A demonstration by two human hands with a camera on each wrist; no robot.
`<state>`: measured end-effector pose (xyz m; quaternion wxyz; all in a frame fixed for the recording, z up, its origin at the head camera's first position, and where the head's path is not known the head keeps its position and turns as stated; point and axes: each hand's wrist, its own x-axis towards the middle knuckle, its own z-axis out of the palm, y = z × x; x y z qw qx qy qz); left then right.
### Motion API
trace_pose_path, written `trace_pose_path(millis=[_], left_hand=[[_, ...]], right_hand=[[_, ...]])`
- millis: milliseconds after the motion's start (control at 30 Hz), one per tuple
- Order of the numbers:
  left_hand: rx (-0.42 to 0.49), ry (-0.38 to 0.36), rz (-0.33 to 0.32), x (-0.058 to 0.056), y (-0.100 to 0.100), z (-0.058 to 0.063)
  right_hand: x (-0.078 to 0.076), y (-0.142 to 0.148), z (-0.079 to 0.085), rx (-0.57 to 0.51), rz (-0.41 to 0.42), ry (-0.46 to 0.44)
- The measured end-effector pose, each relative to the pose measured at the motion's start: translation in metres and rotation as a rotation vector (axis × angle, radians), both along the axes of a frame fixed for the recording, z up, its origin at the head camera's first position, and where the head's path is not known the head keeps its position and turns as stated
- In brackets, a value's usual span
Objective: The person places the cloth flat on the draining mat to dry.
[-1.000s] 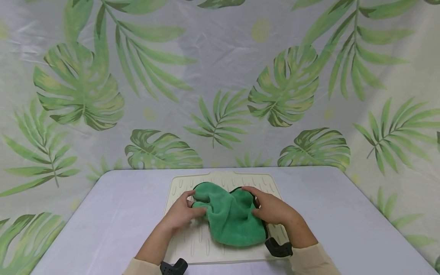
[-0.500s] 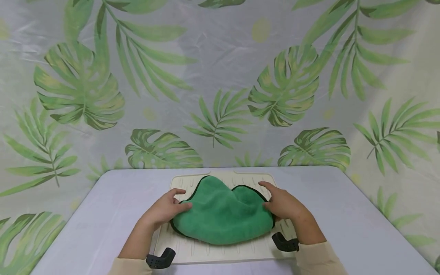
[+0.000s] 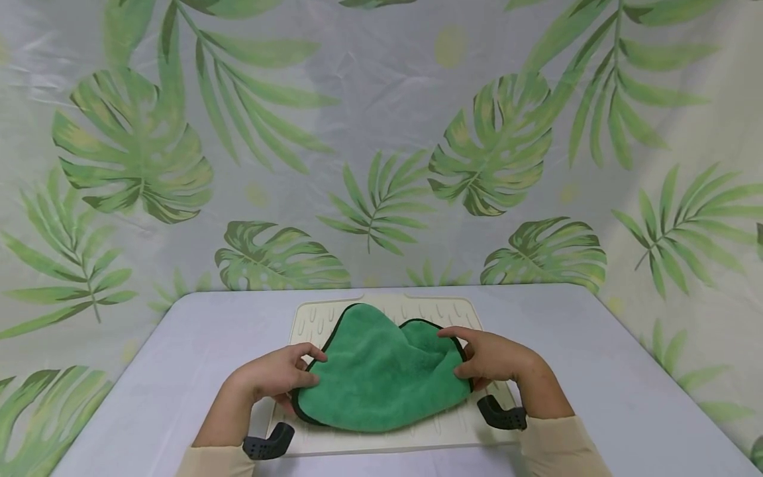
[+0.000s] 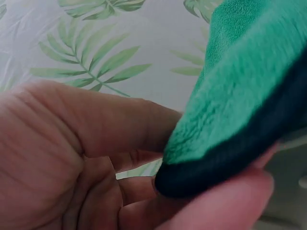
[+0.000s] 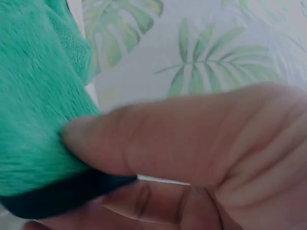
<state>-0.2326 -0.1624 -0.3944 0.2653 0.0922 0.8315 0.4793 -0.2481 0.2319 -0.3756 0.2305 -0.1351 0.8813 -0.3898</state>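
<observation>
A green plush towel [image 3: 381,377] with a dark edging is spread between my two hands, its middle bulging and folded, above a cream ribbed mat. My left hand [image 3: 277,374] pinches the towel's left edge between thumb and fingers. In the left wrist view the dark-bound corner of the towel [image 4: 230,115] lies between thumb and fingers. My right hand [image 3: 491,358] pinches the right edge, index finger lying over the top. The right wrist view shows the thumb pressed on the towel [image 5: 38,105], with fingers under its dark border.
The cream mat [image 3: 429,440] with raised ribs lies on a white table [image 3: 572,358]. A leaf-printed cloth [image 3: 381,132] hangs behind the table. A black wrist device [image 3: 268,442] sits on the left wrist and another [image 3: 501,414] on the right.
My hands have moved apart, the left one further left, the right slightly right. The bunched towel has opened out wider between them, showing more of its dark border.
</observation>
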Motion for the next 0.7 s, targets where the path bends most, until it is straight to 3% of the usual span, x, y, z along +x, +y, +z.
trace_pose_path(millis=[167, 367, 567, 700], left_hand=[[-0.037, -0.024, 0.002, 0.0003, -0.0018, 0.0010], [-0.071, -0.034, -0.029, 0.0018, -0.0030, 0.0043], [-0.120, -0.040, -0.014, 0.0028, -0.0004, 0.0040], [-0.144, 0.010, 0.017, 0.0026, 0.0038, 0.0006]], right_hand=[[-0.0003, -0.0005, 0.0002, 0.030, -0.047, 0.094], [-0.0020, -0.0019, -0.0015, 0.036, -0.077, 0.147], [-0.0035, -0.0014, -0.0029, 0.073, -0.085, 0.196], [-0.0047, -0.0024, -0.0047, 0.088, -0.104, 0.190]])
